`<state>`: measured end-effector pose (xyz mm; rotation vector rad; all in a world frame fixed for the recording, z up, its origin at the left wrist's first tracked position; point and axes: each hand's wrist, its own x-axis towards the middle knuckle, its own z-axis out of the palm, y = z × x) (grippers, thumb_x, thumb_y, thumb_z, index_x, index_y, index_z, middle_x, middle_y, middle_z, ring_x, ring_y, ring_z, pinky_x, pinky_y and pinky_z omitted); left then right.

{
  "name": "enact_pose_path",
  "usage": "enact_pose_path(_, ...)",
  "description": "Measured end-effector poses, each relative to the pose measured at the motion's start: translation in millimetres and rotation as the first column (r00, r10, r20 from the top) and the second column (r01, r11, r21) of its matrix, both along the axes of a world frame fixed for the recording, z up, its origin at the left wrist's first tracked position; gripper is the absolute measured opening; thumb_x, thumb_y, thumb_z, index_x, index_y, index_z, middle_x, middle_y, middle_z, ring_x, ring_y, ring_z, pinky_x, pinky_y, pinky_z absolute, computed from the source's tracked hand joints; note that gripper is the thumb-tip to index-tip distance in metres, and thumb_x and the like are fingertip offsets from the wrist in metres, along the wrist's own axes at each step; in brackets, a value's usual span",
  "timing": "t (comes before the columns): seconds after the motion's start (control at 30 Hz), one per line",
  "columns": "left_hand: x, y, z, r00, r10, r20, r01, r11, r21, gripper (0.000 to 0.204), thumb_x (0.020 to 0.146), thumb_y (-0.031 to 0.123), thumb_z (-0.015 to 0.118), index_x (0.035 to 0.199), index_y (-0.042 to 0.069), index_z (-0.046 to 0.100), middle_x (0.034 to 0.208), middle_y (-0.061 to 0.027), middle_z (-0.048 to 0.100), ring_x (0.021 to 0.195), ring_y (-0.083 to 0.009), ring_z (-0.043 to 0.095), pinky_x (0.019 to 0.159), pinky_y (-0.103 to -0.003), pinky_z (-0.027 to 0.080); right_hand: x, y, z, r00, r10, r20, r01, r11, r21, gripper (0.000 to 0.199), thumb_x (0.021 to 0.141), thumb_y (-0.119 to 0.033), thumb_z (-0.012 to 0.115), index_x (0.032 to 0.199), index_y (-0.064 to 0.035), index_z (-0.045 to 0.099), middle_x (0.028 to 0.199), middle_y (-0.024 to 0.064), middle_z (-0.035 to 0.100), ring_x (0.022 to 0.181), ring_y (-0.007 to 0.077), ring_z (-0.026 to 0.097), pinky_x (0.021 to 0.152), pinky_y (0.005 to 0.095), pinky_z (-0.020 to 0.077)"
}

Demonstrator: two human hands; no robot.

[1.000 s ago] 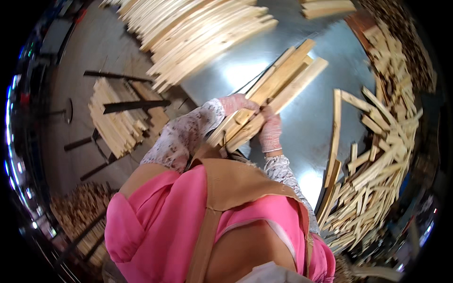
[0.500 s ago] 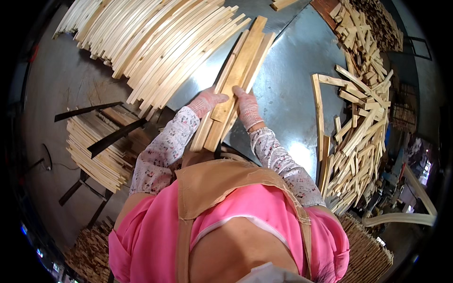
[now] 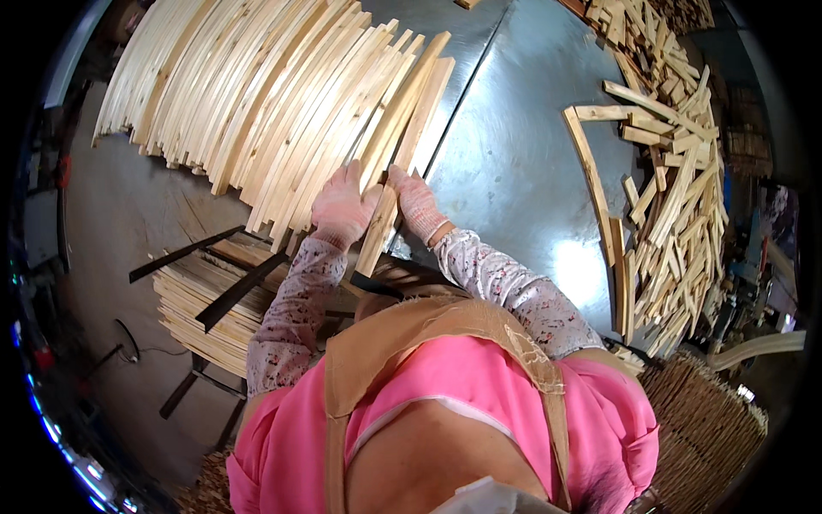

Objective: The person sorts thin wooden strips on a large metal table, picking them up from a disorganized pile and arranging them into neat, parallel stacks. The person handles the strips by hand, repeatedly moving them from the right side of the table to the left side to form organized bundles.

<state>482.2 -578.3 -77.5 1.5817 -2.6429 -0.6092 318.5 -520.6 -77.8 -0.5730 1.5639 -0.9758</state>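
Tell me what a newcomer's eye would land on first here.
Probably the broad row of pale wooden strips fanned across the upper left, with the gloved left hand and right hand at its near right end. Next, the jumbled heap of wood pieces along the right of the shiny metal table, then the bright pink top at the bottom.

"What's the surface?"
"A shiny grey metal table (image 3: pixel 531 197), with a dark seam (image 3: pixel 469 90) running across it."
"What's on it?"
"Pale slats (image 3: pixel 257 94), side by side, their near ends jutting past the left edge. Sticks (image 3: pixel 676 214) lie jumbled along the right edge, one long stick (image 3: pixel 591 180) inward of them."
"All on the metal?"
"For the outer sticks, I can't tell."
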Motion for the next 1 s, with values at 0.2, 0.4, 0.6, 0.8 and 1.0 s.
enact_pose_path(0.2,6,-5,16,0.998,0.055,0.031,-0.061,0.965,0.254,0.088,0.089,0.029,0.067,0.167,0.009,0.030,0.157,-0.0233,0.051,0.141,-0.0393,0.053,0.116,-0.048,0.045,-9,4,-9,0.958,-0.152,0.243,0.145,0.988,0.046,0.037,0.107,-0.032,0.056,0.118,0.0028,0.063,0.095,0.0170,0.073,0.082,0.0308,0.072,0.071,0.0422,0.0604)
enact_pose_path(0.4,-15,0,55,0.991,-0.005,0.136,-0.025,0.977,0.213,0.076,0.092,0.035,0.068,0.159,0.008,0.044,0.150,-0.0239,0.057,0.136,-0.0394,0.058,0.113,-0.048,0.048,-36,-16,29,0.555,0.647,-0.523,-0.675,0.718,0.171,0.039,0.109,-0.021,0.047,0.143,-0.0079,0.061,0.096,0.0203,0.071,0.078,0.0296,0.073,0.069,0.0403,0.0622)
enact_pose_path(0.6,7,27,5,0.861,-0.111,0.497,0.180,0.979,-0.093,0.094,0.096,0.047,0.065,0.170,0.008,0.022,0.174,-0.0227,0.022,0.162,-0.0384,0.020,0.132,-0.048,0.015,-49,2,17,0.776,0.463,-0.427,-0.473,0.876,0.090,0.074,0.102,-0.052,0.053,0.160,-0.0085,0.038,0.105,0.0244,0.074,0.098,0.0426,0.072,0.091,0.0500,0.0557)
enact_pose_path(0.8,-25,30,22,0.881,-0.063,0.470,0.105,0.992,-0.065,0.096,0.095,0.042,0.069,0.169,0.004,0.021,0.175,-0.0247,0.019,0.161,-0.0404,0.020,0.131,-0.049,0.017,-269,262,-11,0.449,-0.135,-0.884,0.210,0.977,-0.042,0.045,0.089,-0.026,0.071,0.128,-0.0036,0.069,0.121,0.0217,0.072,0.111,0.0379,0.069,0.095,0.0449,0.0563)
enact_pose_path(1.0,-155,87,30,0.945,-0.251,0.209,0.281,0.951,-0.132,0.079,0.093,0.035,0.074,0.155,-0.004,0.045,0.161,-0.0312,0.041,0.152,-0.0435,0.037,0.127,-0.048,0.028,-458,574,14,0.224,0.291,-0.930,0.687,0.630,0.362,0.059,0.091,-0.016,0.060,0.149,-0.0109,0.052,0.143,0.0146,0.062,0.137,0.0388,0.053,0.108,0.0478,0.0491)
